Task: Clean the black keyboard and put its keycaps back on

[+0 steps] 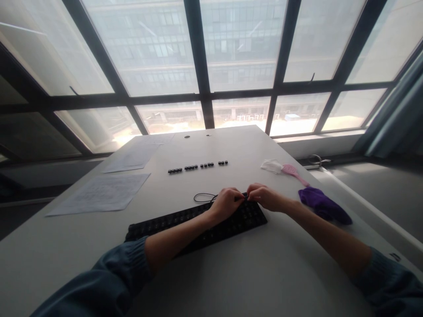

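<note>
A black keyboard lies tilted on the white table, its far right corner under my hands. My left hand is closed in a pinch over the keyboard's far edge, its fingertips close to those of my right hand. My right hand is pinched too, at the far right corner. What sits between the fingertips is dark and too small to make out. A thin black cable loops out behind the keyboard. Beyond it stands a row of small black keycaps in several groups.
Printed paper sheets lie at the left of the table. To the right are a pink brush, a crumpled clear plastic piece and a purple cloth near the table's edge. Windows rise behind the table.
</note>
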`<state>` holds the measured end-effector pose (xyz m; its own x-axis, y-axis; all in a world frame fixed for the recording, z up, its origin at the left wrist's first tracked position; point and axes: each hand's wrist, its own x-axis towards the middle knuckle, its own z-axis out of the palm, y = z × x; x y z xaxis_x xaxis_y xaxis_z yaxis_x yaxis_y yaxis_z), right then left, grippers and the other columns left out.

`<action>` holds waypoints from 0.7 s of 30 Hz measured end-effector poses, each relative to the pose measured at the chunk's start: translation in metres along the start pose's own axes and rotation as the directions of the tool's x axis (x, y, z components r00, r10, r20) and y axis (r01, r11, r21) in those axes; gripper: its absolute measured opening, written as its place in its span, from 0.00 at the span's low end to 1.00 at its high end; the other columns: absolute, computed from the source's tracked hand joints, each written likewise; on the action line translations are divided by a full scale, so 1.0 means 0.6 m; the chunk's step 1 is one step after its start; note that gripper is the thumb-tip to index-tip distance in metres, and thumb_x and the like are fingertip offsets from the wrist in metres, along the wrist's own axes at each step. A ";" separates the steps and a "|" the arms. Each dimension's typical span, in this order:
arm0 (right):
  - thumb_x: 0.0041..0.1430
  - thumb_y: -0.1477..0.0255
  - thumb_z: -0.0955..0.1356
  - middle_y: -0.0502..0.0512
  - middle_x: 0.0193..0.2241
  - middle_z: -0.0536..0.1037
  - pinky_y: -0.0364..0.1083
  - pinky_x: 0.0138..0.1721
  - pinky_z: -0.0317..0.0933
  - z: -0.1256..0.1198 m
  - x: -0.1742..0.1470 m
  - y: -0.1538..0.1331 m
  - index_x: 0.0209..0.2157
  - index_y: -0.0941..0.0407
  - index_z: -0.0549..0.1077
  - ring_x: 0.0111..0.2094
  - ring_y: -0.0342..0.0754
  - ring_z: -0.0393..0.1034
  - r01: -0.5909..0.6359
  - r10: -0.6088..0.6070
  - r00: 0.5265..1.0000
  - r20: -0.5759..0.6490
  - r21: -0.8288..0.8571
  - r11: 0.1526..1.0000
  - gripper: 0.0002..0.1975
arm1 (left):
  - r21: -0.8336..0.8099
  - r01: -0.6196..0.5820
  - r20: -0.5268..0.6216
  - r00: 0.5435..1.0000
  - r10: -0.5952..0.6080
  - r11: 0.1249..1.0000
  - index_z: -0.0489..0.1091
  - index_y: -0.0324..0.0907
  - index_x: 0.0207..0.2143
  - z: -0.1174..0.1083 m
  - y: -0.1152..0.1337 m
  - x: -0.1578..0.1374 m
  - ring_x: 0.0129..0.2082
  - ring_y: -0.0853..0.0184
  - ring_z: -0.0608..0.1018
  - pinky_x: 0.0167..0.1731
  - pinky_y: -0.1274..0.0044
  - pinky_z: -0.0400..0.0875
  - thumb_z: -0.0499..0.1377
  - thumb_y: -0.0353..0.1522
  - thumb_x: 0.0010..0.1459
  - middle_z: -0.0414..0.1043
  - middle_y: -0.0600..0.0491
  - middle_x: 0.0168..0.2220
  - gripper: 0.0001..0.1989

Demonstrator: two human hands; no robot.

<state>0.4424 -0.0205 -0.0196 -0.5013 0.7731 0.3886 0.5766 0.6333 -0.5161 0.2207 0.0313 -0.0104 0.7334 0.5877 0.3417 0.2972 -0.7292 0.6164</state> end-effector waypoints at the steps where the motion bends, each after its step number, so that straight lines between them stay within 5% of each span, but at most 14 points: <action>1: 0.67 0.74 0.66 0.56 0.36 0.77 0.48 0.43 0.64 0.001 -0.001 0.002 0.31 0.55 0.79 0.39 0.48 0.70 -0.003 0.003 1.000 -0.009 0.007 1.000 0.11 | 0.011 -0.008 -0.003 1.000 0.009 1.000 0.82 0.43 0.35 0.000 0.000 0.000 0.34 0.67 0.79 0.38 0.78 0.69 0.62 0.28 0.59 0.80 0.52 0.35 0.08; 7: 0.64 0.73 0.69 0.56 0.36 0.78 0.46 0.40 0.66 -0.001 -0.008 -0.001 0.35 0.54 0.80 0.37 0.47 0.73 -0.085 0.094 0.987 -0.127 0.071 0.994 0.07 | 0.084 -0.047 0.015 0.999 0.046 0.995 0.82 0.43 0.36 0.000 0.001 -0.001 0.35 0.66 0.79 0.40 0.76 0.70 0.62 0.28 0.60 0.80 0.51 0.36 0.07; 13: 0.57 0.72 0.73 0.55 0.31 0.79 0.46 0.35 0.66 -0.015 -0.006 0.000 0.30 0.57 0.78 0.32 0.48 0.72 -0.222 0.243 0.908 -0.342 0.098 0.970 0.03 | 0.124 -0.067 0.015 0.998 0.066 0.990 0.81 0.41 0.36 0.009 -0.003 -0.001 0.38 0.65 0.78 0.43 0.75 0.71 0.61 0.27 0.61 0.80 0.49 0.37 0.08; 21: 0.55 0.77 0.72 0.55 0.31 0.80 0.46 0.35 0.66 0.001 -0.015 0.021 0.29 0.57 0.81 0.31 0.48 0.74 -0.346 0.342 0.906 -0.249 0.029 0.938 0.04 | 0.176 -0.118 0.086 0.991 0.104 0.977 0.81 0.41 0.34 0.002 -0.006 -0.001 0.40 0.64 0.76 0.45 0.74 0.69 0.57 0.26 0.64 0.78 0.48 0.38 0.12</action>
<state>0.4540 -0.0195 -0.0304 -0.0962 0.9259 0.3653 0.6958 0.3250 -0.6404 0.2199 0.0328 -0.0138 0.8102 0.4761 0.3420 0.3115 -0.8439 0.4368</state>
